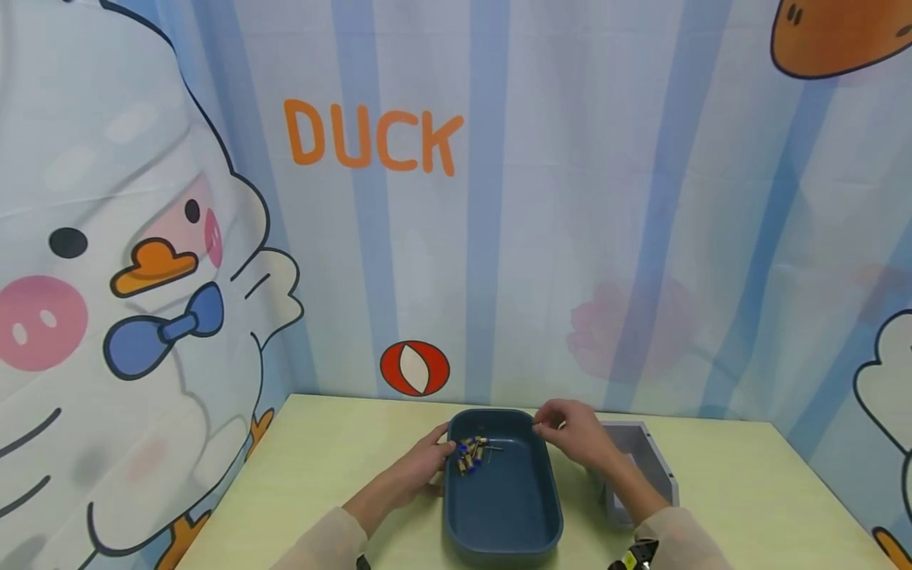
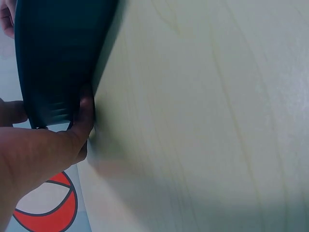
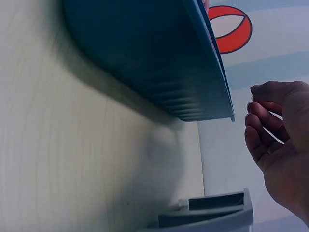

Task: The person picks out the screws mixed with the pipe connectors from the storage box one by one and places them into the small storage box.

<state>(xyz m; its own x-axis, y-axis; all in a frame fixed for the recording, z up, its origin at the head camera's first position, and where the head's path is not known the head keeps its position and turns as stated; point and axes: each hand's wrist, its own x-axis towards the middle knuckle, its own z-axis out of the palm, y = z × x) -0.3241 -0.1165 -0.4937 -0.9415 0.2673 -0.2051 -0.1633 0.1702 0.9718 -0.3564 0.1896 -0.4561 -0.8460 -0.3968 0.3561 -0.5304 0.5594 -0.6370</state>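
A deep blue rectangular tray stands in front of me. My left hand grips its left side, thumb over the rim and fingers against the outer wall in the left wrist view. Inside, near that thumb, lies a small heap of brass fittings with blue ends; a thin pin-like piece sticks out of it. Over the tray's far right corner is my right hand, its fingers bent and the thumb and index tips close together. I cannot tell whether something small sits between those tips.
To the right of the tray stands a grey plastic bin, partly covered by my right forearm. Both are on a pale wood-grain table. A printed curtain hangs right behind the table's far edge.
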